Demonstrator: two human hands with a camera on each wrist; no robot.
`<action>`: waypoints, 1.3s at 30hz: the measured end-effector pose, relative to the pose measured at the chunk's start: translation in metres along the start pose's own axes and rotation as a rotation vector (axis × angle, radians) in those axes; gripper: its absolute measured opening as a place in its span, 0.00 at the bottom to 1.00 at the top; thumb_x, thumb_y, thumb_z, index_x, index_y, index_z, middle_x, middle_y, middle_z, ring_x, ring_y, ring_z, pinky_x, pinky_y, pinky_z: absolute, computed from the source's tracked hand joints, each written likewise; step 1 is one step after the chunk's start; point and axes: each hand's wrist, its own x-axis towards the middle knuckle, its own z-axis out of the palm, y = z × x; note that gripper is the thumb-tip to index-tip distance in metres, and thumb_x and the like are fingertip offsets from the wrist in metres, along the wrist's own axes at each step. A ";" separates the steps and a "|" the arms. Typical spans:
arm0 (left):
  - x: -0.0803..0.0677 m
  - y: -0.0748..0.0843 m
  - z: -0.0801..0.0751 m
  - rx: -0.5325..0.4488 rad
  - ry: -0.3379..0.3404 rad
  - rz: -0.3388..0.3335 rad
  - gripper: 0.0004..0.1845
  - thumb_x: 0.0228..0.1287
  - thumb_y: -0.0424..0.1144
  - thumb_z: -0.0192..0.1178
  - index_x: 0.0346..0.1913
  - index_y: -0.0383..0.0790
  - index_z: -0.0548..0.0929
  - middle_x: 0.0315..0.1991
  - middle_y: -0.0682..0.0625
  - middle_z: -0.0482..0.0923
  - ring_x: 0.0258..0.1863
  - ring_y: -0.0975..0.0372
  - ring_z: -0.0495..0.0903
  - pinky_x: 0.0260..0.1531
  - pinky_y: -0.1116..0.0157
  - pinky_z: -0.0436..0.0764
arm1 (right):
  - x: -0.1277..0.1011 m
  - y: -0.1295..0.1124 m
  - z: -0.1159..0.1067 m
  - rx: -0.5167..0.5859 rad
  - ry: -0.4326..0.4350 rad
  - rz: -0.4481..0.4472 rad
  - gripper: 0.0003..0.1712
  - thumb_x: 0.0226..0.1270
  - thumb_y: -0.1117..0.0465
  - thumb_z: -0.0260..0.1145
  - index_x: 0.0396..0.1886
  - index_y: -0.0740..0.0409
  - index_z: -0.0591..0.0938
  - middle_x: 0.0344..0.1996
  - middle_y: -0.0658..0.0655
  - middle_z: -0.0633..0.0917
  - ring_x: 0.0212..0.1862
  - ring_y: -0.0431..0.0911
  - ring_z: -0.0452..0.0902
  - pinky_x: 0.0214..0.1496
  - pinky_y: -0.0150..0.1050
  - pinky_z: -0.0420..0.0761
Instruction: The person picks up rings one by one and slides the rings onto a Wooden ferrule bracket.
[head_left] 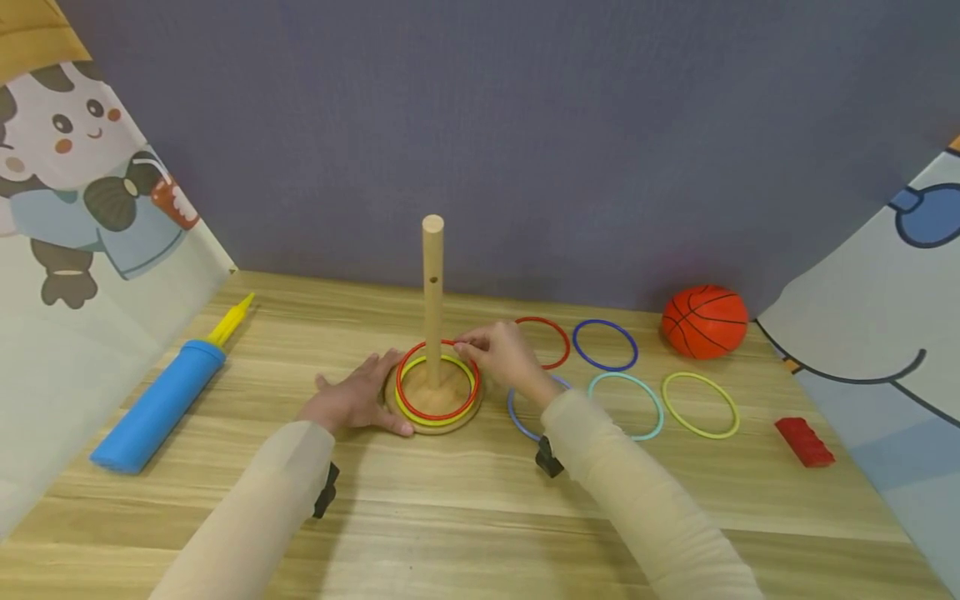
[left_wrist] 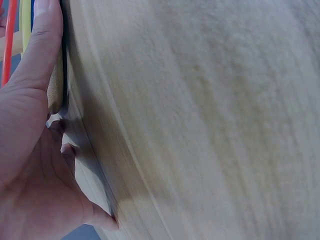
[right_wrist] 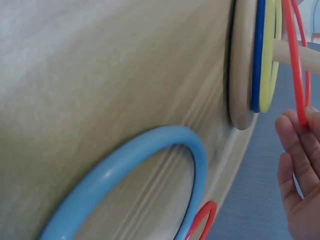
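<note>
A wooden peg (head_left: 432,283) stands upright on a round wooden base (right_wrist: 242,70). My right hand (head_left: 504,354) pinches the right side of a red ring (head_left: 438,417) between thumb and fingers. That ring encircles the peg and hangs a little above a yellow ring (right_wrist: 267,60). Beneath the yellow ring lies a dark blue ring (right_wrist: 257,55) on the base, visible in the right wrist view. With fingers spread, my left hand (head_left: 352,398) rests against the left edge of the base. In the left wrist view its thumb (left_wrist: 37,55) lies along the base's rim.
Right of the base lie a red ring (head_left: 567,342), a dark blue ring (head_left: 597,321), a light blue ring (head_left: 512,408), a turquoise ring (head_left: 618,374) and a yellow-green ring (head_left: 688,374). Farther right are an orange ball (head_left: 705,322) and a red block (head_left: 805,442). A blue hand pump (head_left: 161,408) lies left.
</note>
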 end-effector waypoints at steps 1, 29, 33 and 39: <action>0.000 0.000 0.000 0.000 0.000 -0.002 0.70 0.44 0.64 0.78 0.82 0.42 0.45 0.81 0.34 0.41 0.79 0.39 0.43 0.58 0.17 0.37 | 0.000 0.000 0.000 -0.012 0.002 -0.005 0.10 0.69 0.58 0.71 0.44 0.57 0.92 0.35 0.51 0.92 0.41 0.44 0.89 0.42 0.37 0.87; -0.001 0.000 0.001 -0.028 0.025 0.022 0.67 0.42 0.60 0.81 0.81 0.48 0.49 0.82 0.38 0.43 0.80 0.41 0.41 0.56 0.16 0.35 | -0.001 0.003 0.005 -0.267 -0.050 -0.116 0.09 0.69 0.56 0.71 0.45 0.52 0.92 0.37 0.51 0.92 0.40 0.44 0.88 0.39 0.40 0.85; -0.002 0.001 0.000 -0.023 0.026 0.023 0.67 0.43 0.60 0.81 0.81 0.48 0.50 0.82 0.39 0.43 0.80 0.41 0.41 0.56 0.16 0.35 | -0.001 0.003 0.006 -0.270 -0.054 -0.108 0.10 0.70 0.56 0.71 0.45 0.52 0.92 0.38 0.51 0.92 0.40 0.44 0.88 0.41 0.40 0.85; -0.002 0.001 0.000 -0.015 0.016 0.018 0.67 0.44 0.61 0.80 0.81 0.48 0.49 0.82 0.40 0.42 0.80 0.41 0.41 0.56 0.17 0.35 | -0.002 0.004 0.009 -0.277 -0.056 -0.117 0.09 0.70 0.55 0.71 0.44 0.51 0.92 0.37 0.49 0.92 0.41 0.44 0.88 0.41 0.40 0.85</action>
